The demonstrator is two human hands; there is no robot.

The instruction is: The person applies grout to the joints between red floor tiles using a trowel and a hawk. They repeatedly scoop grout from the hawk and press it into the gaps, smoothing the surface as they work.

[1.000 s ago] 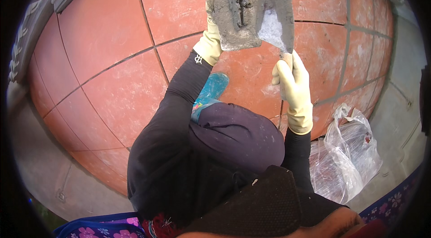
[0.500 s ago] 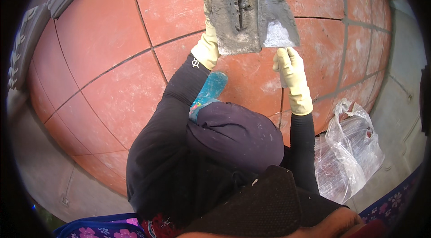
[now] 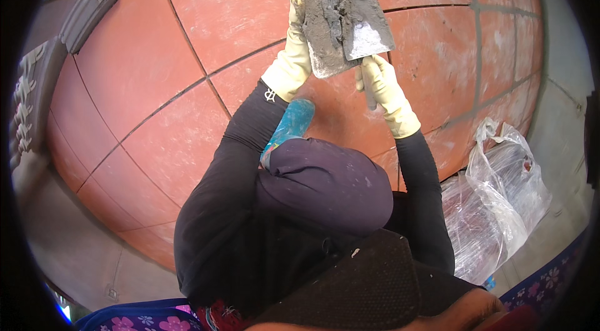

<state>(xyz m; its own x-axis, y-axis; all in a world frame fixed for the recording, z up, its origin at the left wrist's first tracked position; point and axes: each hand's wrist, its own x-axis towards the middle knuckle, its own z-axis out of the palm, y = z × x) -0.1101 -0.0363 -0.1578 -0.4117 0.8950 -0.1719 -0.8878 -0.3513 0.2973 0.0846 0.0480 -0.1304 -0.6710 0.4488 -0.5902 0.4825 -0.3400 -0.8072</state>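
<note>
In the head view, my gloved left hand (image 3: pixel 292 62) grips the left edge of a mortar-covered board (image 3: pixel 320 40) above red floor tiles (image 3: pixel 172 134); my right hand (image 3: pixel 385 92) pinches a trowel (image 3: pixel 367 39) by its handle, blade overlapping the board's right side.

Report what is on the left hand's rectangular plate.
Grey mortar coats the plate, and the trowel in the right hand overlaps its right side. What lies under the trowel is hidden.
</note>
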